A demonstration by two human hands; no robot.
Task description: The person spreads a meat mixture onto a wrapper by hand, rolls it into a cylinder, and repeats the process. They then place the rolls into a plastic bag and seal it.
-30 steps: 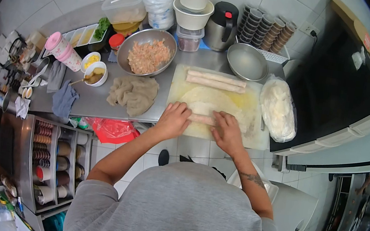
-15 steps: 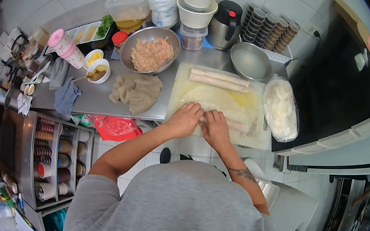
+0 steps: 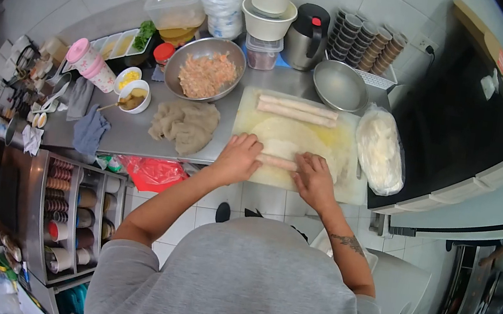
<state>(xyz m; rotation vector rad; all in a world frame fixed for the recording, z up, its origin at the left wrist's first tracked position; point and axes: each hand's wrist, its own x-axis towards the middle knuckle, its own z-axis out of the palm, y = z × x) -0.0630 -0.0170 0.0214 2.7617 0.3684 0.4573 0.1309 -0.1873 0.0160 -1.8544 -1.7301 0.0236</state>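
Note:
A light cutting board [image 3: 342, 194] bears a thin pale wrapper sheet [image 3: 284, 131], its near edge rolled into a pinkish filled roll [image 3: 277, 161]. My left hand [image 3: 238, 158] curls its fingers over the roll's left end. On the opposite end lies my right hand [image 3: 315, 177], fingers bent over the roll and thumb tucked beneath. Both palms hide the roll's tips. Beyond the sheet, two finished rolls [image 3: 297, 109] lie side by side along the board's far part. A yellowish wet smear shows on the board near them.
Left of the board are a crumpled beige cloth [image 3: 185, 125] and a steel bowl of pinkish minced filling [image 3: 206, 73]. A bagged stack of pale wrappers [image 3: 381, 149] lies right. Behind stand a steel bowl [image 3: 340, 86], a thermal jug [image 3: 307, 36] and stacked tubs [image 3: 267, 24].
My hands have moved apart from the middle of the roll towards its two ends. More of the roll now shows between them.

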